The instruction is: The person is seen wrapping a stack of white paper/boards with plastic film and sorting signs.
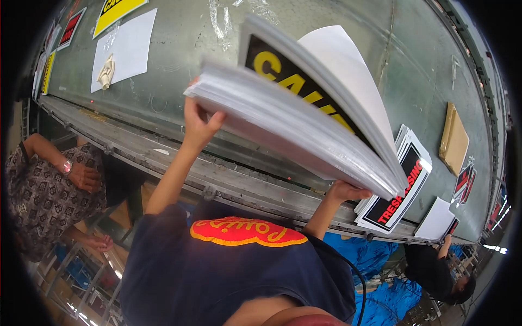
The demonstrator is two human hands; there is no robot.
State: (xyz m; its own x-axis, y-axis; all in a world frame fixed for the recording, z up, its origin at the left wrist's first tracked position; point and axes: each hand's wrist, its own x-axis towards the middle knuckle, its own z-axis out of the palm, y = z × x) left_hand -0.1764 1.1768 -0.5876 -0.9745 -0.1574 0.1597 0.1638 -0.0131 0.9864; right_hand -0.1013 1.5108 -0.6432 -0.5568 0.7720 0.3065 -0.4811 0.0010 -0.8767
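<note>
A thick stack of sign sheets tilts above the table's near edge, its top fanned apart. One sheet in the fan, a black sign with yellow lettering, shows its face. Behind it a blank white sheet bends upward. My left hand grips the stack's left end, thumb on the near side and fingers partly hidden behind. At the lower right corner my right hand holds the stack, fingers mostly underneath. Beside that hand lies a pile of signs with red lettering on black.
Under the stack runs a long grey-green table with a metal edge. White paper with a crumpled cloth lies left, near a yellow sign. A brown package sits right. One person is at left, another far right.
</note>
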